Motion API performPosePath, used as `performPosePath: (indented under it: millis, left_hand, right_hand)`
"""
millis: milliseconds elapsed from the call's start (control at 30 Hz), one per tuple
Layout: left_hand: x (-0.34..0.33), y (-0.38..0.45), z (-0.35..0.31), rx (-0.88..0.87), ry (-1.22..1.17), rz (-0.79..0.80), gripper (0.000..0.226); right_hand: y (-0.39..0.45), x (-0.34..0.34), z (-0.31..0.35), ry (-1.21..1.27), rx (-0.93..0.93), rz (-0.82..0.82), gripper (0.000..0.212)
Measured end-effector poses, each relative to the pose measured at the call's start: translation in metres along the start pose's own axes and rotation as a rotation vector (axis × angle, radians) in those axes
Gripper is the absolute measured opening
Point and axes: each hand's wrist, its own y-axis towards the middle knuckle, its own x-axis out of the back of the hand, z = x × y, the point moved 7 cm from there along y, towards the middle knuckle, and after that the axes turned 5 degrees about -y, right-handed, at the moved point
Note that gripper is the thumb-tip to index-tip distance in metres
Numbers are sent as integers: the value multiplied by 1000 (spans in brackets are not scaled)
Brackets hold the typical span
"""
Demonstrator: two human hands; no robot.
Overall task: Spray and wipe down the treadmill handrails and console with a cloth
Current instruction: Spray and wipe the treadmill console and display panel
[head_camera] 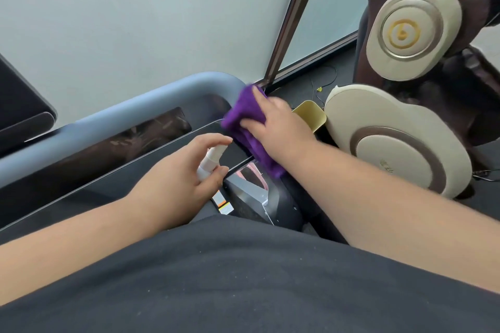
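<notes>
Your right hand [276, 119] presses the purple cloth [244, 119], fingers spread, onto the console [151, 162] edge at frame centre, beside the handrail [151, 97] bend running upper-left, while your left hand [186, 170] grips the spray bottle [209, 161] just beside it.

no legible text; only blurred stickers [223, 204] on the treadmill frame [251, 197]

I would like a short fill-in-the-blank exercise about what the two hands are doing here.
1. The right hand presses a ____ cloth on the treadmill.
2. The left hand holds a white ____ bottle.
3. The cloth lies at the bend of the grey ____.

Missing words: purple; spray; handrail
</notes>
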Motion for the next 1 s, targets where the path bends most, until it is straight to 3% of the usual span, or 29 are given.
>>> performPosePath:
  millis: [200, 700, 833, 1000]
  left_hand:
    - [-10, -5, 1, -27, 11, 13, 42]
    - [-27, 3, -28, -96, 144, 84, 41]
    - [-18, 1, -34, -112, 190, 85, 41]
    - [-1, -3, -23, -74, 233, 36, 40]
  right_hand:
    - [87, 3, 58, -104, 98, 32, 66]
    - [-127, -5, -68, 198, -142, 20, 68]
    - [-146, -6, -74, 273, -171, 10, 67]
    - [-105, -5, -55, 145, -132, -13, 67]
